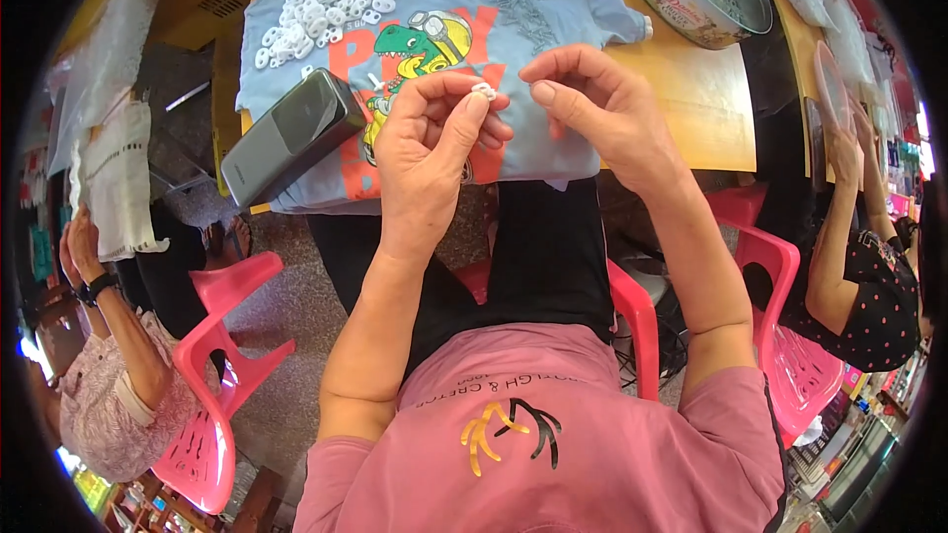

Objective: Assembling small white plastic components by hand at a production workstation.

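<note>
Between the thumb and forefinger of my left hand [432, 143] is a small white plastic piece [483, 91]. To its right, my right hand [597, 109] is raised with thumb and forefinger drawn together; anything between them is too small to make out. Both hands are over a light blue printed T-shirt [296, 158] spread on the table. A heap of white plastic pieces with holes [331, 0] lies on the shirt at the far left. Small thin metal pieces [523, 18] are scattered beyond my right hand. One loose white piece [375, 82] lies beside my left hand.
A dark grey box-shaped device [294, 138] stands left of my left hand. At the far right, an oval printed tin [681, 15] holds many metal pieces. Other people sit on either side, near pink plastic chairs [222, 375]. The yellow table's [706, 118] near edge is before me.
</note>
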Tool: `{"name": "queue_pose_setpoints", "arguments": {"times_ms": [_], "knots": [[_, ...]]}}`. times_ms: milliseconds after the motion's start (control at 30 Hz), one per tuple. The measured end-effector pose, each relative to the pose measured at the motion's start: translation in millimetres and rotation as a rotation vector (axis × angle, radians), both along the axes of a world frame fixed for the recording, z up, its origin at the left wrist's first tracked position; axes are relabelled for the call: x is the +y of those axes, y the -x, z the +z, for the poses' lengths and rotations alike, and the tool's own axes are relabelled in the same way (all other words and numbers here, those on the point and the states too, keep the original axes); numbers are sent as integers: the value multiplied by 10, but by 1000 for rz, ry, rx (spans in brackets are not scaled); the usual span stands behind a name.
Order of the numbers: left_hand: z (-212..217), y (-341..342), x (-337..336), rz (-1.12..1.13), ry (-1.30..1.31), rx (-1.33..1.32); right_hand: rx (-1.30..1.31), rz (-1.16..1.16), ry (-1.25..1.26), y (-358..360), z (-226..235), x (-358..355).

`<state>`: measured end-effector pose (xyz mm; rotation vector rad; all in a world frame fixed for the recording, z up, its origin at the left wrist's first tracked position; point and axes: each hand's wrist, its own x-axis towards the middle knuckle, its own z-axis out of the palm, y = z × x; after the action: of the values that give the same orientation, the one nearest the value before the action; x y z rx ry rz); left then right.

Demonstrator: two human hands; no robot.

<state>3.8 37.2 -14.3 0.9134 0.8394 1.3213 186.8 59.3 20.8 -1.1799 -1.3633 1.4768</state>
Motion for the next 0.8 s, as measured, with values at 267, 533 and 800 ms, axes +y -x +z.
{"name": "queue_pose_setpoints", "arguments": {"times_ms": [267,533,800], "knots": [[8,12,3,-20,39,-2,189,16,-4,142,-78,10],[-5,-7,-8,11,38,-20,156,11,21,146,-182,9],[-4,1,-14,12,40,-27,193,19,46,156,-207,-1]]}}
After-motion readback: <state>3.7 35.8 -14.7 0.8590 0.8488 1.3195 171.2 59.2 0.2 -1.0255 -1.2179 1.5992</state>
